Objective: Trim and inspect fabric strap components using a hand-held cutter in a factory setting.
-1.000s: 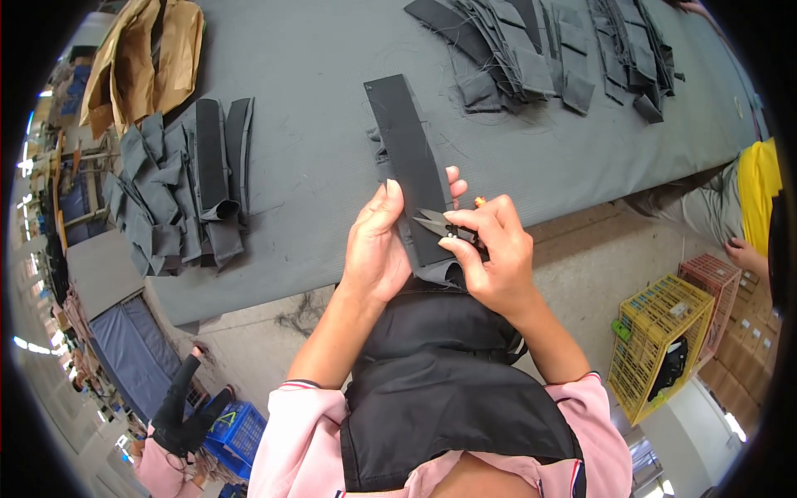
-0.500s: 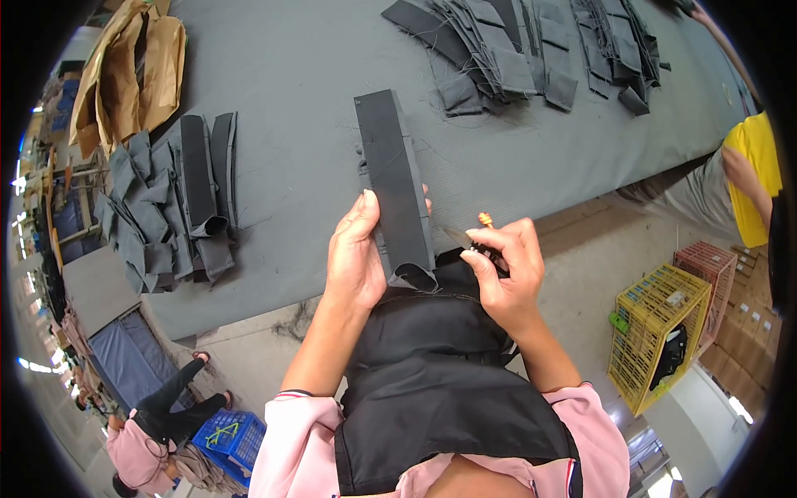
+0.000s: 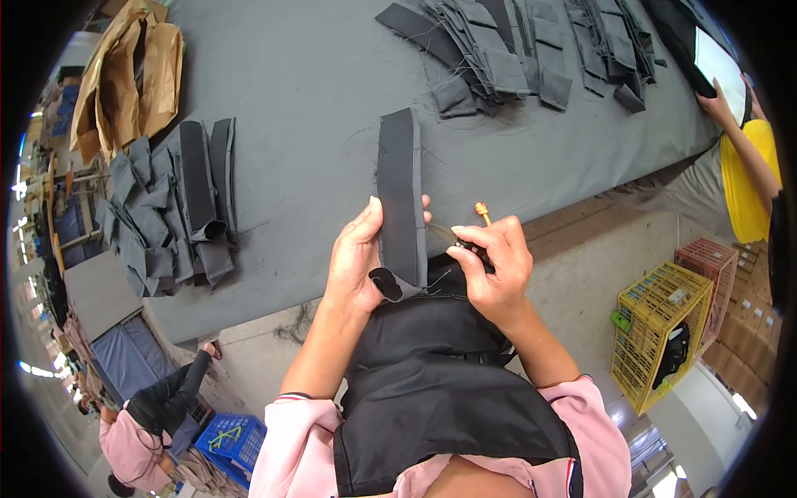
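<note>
In my left hand [image 3: 353, 261] is a long dark grey fabric strip [image 3: 398, 187], held upright above the table's near edge. My fingers pass behind it and the thumb lies along its left side. The strip's lower end curls into a loop, and loose threads hang from its edges. My right hand [image 3: 502, 270] is closed around small black-handled thread snips [image 3: 475, 251]. Their thin blade points left at the strip's right edge, close to my left fingertips; whether it touches cannot be told. An orange-gold knob [image 3: 481, 209] sticks up beside the snips.
On the grey-covered table [image 3: 290, 166] lie a left heap of fabric strips [image 3: 154, 216] and further bundles [image 3: 481, 58] at the far side. A brown paper bag [image 3: 133, 83] stands far left. Yellow crate [image 3: 660, 332] on the floor at right; co-workers at right [image 3: 751, 174] and lower left [image 3: 137, 448].
The strip has turned more upright and shifted slightly right, its curled end now showing at the left. My right hand and the snips moved slightly left. The right-hand co-worker now holds a pale sheet.
</note>
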Demonstrator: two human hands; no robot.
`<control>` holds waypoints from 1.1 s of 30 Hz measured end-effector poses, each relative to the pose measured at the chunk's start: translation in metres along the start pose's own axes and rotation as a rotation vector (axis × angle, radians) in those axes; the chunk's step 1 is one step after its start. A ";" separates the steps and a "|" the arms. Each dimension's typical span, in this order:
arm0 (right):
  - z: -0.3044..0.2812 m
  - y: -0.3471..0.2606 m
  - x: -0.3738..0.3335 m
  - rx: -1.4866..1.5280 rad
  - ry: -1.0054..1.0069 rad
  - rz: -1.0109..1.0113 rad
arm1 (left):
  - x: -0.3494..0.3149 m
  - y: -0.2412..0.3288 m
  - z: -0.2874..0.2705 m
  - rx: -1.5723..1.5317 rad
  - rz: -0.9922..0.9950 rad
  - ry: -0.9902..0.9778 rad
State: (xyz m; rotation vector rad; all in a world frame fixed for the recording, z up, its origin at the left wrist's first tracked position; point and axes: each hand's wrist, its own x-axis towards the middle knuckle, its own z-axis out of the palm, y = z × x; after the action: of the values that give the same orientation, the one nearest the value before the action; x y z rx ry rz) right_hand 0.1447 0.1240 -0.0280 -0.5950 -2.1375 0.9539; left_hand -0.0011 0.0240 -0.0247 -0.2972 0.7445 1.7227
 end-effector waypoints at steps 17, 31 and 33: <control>0.014 -0.013 0.001 0.279 -0.155 0.160 | 0.003 -0.013 -0.013 -0.307 -0.185 -0.128; 0.012 -0.019 0.005 -0.028 -0.040 -0.172 | 0.010 -0.026 -0.002 -0.291 -0.193 0.138; 0.015 -0.021 0.003 0.063 -0.003 -0.013 | 0.005 -0.024 -0.003 0.041 0.002 0.197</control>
State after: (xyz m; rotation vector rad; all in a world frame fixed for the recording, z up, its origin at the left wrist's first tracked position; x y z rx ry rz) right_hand 0.1288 0.1057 -0.0178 -0.5481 -2.1030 1.0110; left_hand 0.0192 0.0284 -0.0375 -0.4426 0.9224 1.6938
